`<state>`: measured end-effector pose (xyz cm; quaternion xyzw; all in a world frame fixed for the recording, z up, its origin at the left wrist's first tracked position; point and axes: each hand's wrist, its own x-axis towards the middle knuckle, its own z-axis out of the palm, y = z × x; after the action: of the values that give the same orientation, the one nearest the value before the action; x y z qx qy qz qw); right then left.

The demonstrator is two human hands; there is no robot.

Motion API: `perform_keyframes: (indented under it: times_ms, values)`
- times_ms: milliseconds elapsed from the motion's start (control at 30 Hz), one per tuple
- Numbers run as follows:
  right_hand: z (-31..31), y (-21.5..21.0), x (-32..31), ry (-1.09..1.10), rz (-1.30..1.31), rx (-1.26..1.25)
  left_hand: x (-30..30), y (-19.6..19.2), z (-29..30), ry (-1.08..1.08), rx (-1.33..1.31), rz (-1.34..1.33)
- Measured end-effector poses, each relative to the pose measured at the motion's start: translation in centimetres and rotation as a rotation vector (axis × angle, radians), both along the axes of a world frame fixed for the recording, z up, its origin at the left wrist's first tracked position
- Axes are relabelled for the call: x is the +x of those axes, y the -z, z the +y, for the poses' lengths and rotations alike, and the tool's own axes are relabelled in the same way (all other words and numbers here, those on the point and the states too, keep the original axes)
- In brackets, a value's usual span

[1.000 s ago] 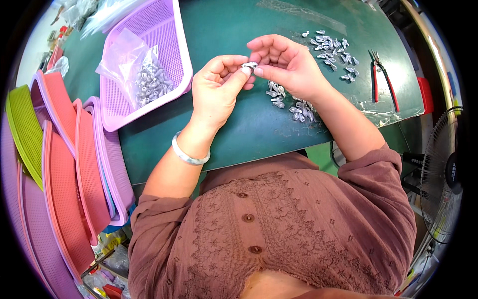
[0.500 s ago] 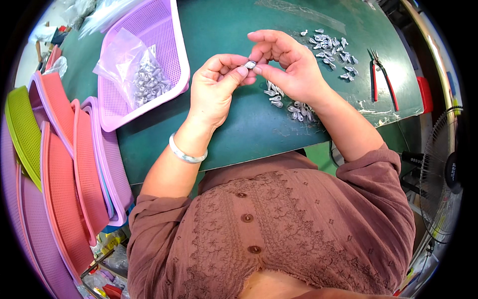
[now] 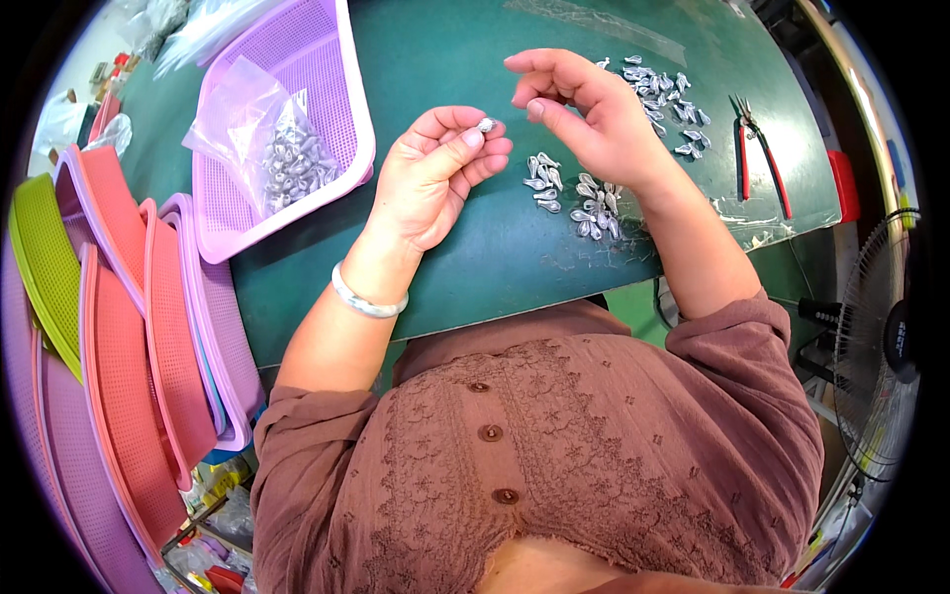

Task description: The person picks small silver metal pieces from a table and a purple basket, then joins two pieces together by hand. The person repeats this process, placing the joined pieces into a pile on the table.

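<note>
Between the thumb and forefinger of my left hand (image 3: 424,183) is a small silvery metal piece (image 3: 486,125), mostly covered by the fingertips. My right hand (image 3: 604,124) hovers just right of it, fingers curved and thumb apart, with nothing visible in them. Under and beside the right wrist lie two small groups of teardrop-shaped grey metal pieces (image 3: 542,182), the second cluster (image 3: 598,210) nearer to me. A larger scatter of similar pieces (image 3: 683,97) spreads beyond the right hand, which partly hides it.
Red-handled pliers (image 3: 745,163) lie on the green table (image 3: 465,282) at the right. A purple basket (image 3: 361,99) at the left holds a clear bag (image 3: 233,124) of metal pieces. Stacked coloured baskets (image 3: 129,386) stand left; a fan (image 3: 866,337) stands right.
My right hand has drawn away from the metal piece, up and to the right, and its fingers have parted. The left hand keeps the piece, its lower fingers now more spread.
</note>
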<state>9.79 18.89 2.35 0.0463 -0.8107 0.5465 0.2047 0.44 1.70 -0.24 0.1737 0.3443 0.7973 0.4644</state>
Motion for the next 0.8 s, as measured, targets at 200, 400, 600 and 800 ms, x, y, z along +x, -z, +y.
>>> perform_keyframes:
  times_ms: [200, 400, 600, 800]
  values:
    - [1.7, -0.3, 0.1, -0.042, -0.202, 0.425, -0.4, 0.2, -0.1, 0.058, 0.002, -0.056]
    - [1.7, 0.1, 0.3, -0.183, -0.275, 0.511, -0.6, -0.2, -0.2, 0.060, -0.061, -0.127]
    - [1.6, -0.1, 0.2, -0.238, -0.347, 0.556, -0.8, 0.4, -0.2, 0.081, -0.111, -0.086]
    - [2.3, 0.2, -0.1, -0.202, -0.293, 0.046, -0.2, -0.2, -0.1, 0.079, -0.285, 0.055]
